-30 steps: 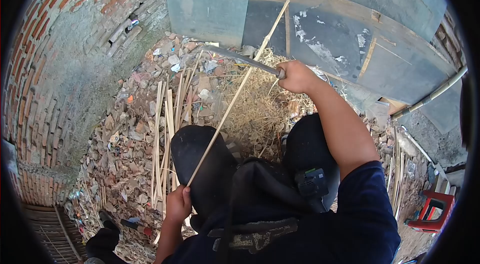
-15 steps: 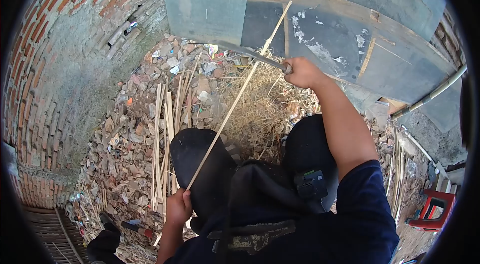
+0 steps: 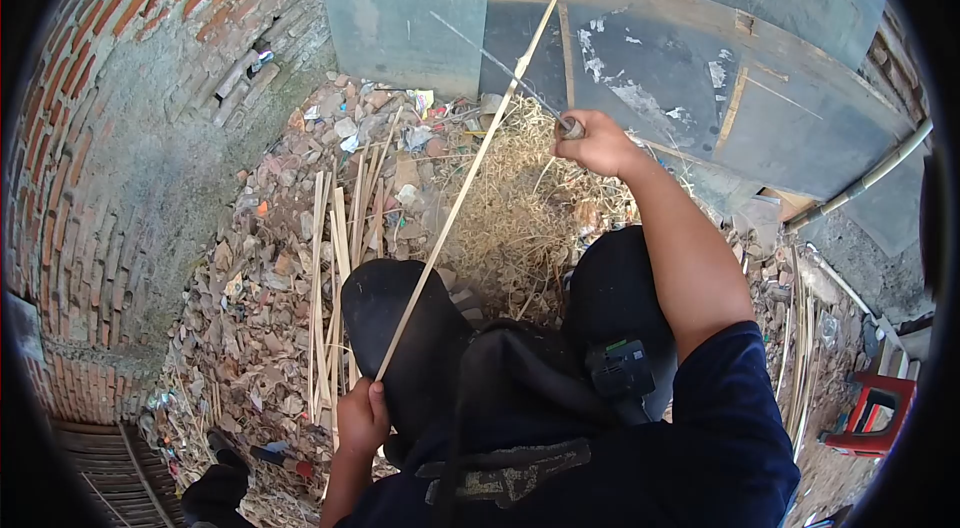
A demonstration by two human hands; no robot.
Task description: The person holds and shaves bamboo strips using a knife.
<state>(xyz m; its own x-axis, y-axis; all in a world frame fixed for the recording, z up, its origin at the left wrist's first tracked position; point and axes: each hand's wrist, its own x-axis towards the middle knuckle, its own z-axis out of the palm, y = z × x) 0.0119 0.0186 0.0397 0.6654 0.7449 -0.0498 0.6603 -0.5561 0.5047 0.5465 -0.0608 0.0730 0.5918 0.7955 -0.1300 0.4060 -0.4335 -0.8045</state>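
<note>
My left hand (image 3: 360, 415), low beside my left knee, is closed around the lower end of a long, thin bamboo strip (image 3: 455, 206). The strip slants up and away to the right, passing over my knee, with its far end in front of the dark panels. My right hand (image 3: 600, 143) grips the handle of a machete (image 3: 571, 128). Its blade shows nearly edge-on, pointing up and left, and crosses the strip near a thicker node; whether they touch I cannot tell. Curly pale shavings (image 3: 510, 203) lie heaped below.
Several bamboo strips (image 3: 341, 238) lie on the rubble at left, with more strips (image 3: 797, 358) at right. A brick wall (image 3: 120, 108) stands left; grey panels (image 3: 400, 13) stand ahead. At right is a red stool (image 3: 872, 418). Another person's leg (image 3: 215, 493) shows lower left.
My right hand has shifted slightly left, and the machete blade has swung upward and turned edge-on. The strip's far end has risen a little. My left hand keeps its hold.
</note>
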